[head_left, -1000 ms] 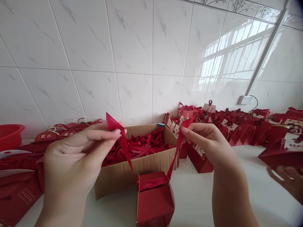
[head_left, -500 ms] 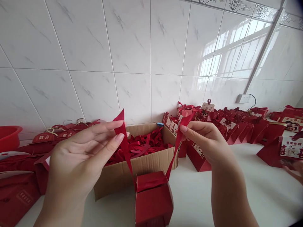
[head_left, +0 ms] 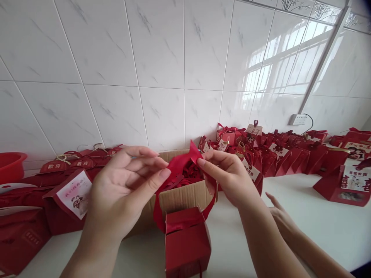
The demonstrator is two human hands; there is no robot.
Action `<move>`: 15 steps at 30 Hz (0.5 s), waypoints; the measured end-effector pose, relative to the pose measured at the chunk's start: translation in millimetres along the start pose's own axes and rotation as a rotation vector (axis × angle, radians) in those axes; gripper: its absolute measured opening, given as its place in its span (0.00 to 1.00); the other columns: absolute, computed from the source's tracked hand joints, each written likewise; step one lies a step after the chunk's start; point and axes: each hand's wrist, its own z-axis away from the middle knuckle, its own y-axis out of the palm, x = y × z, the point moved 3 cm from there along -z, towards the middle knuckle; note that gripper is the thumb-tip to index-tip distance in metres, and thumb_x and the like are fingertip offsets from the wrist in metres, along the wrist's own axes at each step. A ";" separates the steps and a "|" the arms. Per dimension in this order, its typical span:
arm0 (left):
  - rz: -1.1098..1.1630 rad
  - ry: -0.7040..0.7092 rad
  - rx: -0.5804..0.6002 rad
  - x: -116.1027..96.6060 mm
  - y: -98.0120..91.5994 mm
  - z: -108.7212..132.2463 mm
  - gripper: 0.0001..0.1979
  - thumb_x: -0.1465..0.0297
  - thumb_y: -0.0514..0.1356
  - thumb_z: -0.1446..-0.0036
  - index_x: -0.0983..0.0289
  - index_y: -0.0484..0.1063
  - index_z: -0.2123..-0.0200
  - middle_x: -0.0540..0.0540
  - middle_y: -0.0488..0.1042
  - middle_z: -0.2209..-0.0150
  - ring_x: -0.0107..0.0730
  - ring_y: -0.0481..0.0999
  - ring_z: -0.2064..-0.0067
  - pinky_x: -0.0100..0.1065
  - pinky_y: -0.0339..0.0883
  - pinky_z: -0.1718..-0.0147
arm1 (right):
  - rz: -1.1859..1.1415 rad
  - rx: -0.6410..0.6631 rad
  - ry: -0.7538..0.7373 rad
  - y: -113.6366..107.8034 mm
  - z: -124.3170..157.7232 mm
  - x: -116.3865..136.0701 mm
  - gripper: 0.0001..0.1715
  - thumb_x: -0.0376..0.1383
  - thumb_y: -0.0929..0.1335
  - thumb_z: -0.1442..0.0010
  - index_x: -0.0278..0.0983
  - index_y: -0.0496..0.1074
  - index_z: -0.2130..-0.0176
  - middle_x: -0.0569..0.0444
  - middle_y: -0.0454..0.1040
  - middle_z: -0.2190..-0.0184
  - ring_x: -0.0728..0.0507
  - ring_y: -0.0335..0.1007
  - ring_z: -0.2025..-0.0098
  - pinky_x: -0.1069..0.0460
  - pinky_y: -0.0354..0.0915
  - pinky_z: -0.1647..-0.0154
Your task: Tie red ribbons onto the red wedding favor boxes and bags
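Observation:
A small red gift box (head_left: 188, 245) stands on the white table right in front of me. A red ribbon (head_left: 177, 166) passes through its top, and both ribbon ends rise from its sides. My left hand (head_left: 123, 193) pinches one end between thumb and fingers. The other end is pinched in my right hand (head_left: 227, 173), its pointed tip sticking up above the thumb. Both hands are close together above the gift box, where the two ends meet or cross. Behind them is an open cardboard box (head_left: 185, 195) full of loose red ribbons, partly hidden by my hands.
Another person's hand (head_left: 279, 216) reaches in beside my right forearm. Red gift boxes (head_left: 304, 156) crowd the wall side at right, and a red box with a picture card (head_left: 74, 195) stands at left. A red basin (head_left: 11, 166) sits at far left.
My hands have come together, bringing the ribbon ends from apart to meeting above the gift box. The other person's hand has moved in from the right edge toward my right arm.

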 end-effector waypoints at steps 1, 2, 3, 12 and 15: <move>0.002 -0.001 0.046 1.0 2.6 0.7 0.15 0.72 0.69 0.57 0.57 0.70 0.64 0.48 0.76 0.70 0.26 0.77 0.70 0.22 0.74 0.72 | 0.011 0.013 0.012 3.6 0.2 -0.8 0.12 0.42 0.69 0.43 0.35 0.71 0.69 0.62 0.65 0.82 0.55 0.60 0.86 0.59 0.54 0.87; 0.000 0.000 0.084 1.8 5.4 1.6 0.16 0.72 0.68 0.55 0.57 0.69 0.63 0.48 0.75 0.71 0.26 0.77 0.70 0.22 0.74 0.72 | 0.028 0.030 0.018 7.0 0.7 -1.4 0.11 0.41 0.69 0.42 0.34 0.72 0.69 0.61 0.66 0.82 0.55 0.59 0.87 0.60 0.53 0.88; -0.005 0.008 0.111 2.1 8.2 2.4 0.16 0.72 0.68 0.54 0.57 0.67 0.62 0.47 0.75 0.71 0.27 0.77 0.69 0.23 0.75 0.70 | 0.048 0.054 0.017 10.2 1.4 -1.8 0.10 0.39 0.69 0.42 0.34 0.72 0.69 0.60 0.67 0.80 0.56 0.59 0.86 0.60 0.54 0.88; -0.045 0.003 0.081 3.3 14.1 2.5 0.24 0.73 0.67 0.53 0.55 0.59 0.56 0.48 0.67 0.62 0.24 0.75 0.72 0.30 0.76 0.73 | -0.031 0.288 -0.082 25.4 8.7 -2.5 0.09 0.36 0.70 0.42 0.35 0.75 0.60 0.59 0.67 0.77 0.56 0.59 0.82 0.60 0.58 0.84; -0.042 -0.023 0.102 3.2 14.5 1.5 0.26 0.73 0.67 0.53 0.55 0.59 0.55 0.49 0.68 0.62 0.25 0.75 0.73 0.32 0.76 0.73 | -0.037 0.272 -0.069 27.5 6.5 -3.1 0.12 0.41 0.69 0.41 0.34 0.75 0.63 0.58 0.70 0.76 0.56 0.60 0.83 0.60 0.58 0.85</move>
